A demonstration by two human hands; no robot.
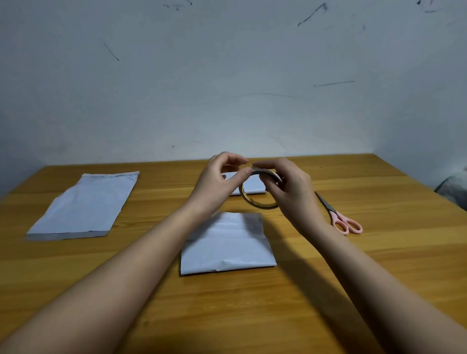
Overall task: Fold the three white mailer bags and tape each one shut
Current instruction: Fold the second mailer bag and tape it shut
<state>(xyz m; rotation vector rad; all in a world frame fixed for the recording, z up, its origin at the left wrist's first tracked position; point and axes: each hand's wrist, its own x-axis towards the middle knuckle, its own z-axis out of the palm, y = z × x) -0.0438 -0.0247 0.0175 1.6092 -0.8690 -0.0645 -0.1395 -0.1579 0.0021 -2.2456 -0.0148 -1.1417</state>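
At far left, an unfolded white mailer bag lies flat on the wooden table, its grey adhesive strip along the near edge. Toward the centre, my left hand is raised above the table, thumb and forefinger curled and pinching at the upper rim of the tape roll; whether a loose end of tape sits between those fingertips cannot be told. Directly below my hands, a folded mailer bag rests near the table's middle, its creases running across it and its folded edge toward me. Behind the roll, partly hidden by both hands, a second folded mailer bag lies farther back on the table. The tape roll stands on edge in the air, apart from the table. My right hand grips the roll from the right side, fingers wrapped over its top and thumb beneath. At right, pink-handled scissors lie closed on the table, blades pointing away from me, well apart from the bags.
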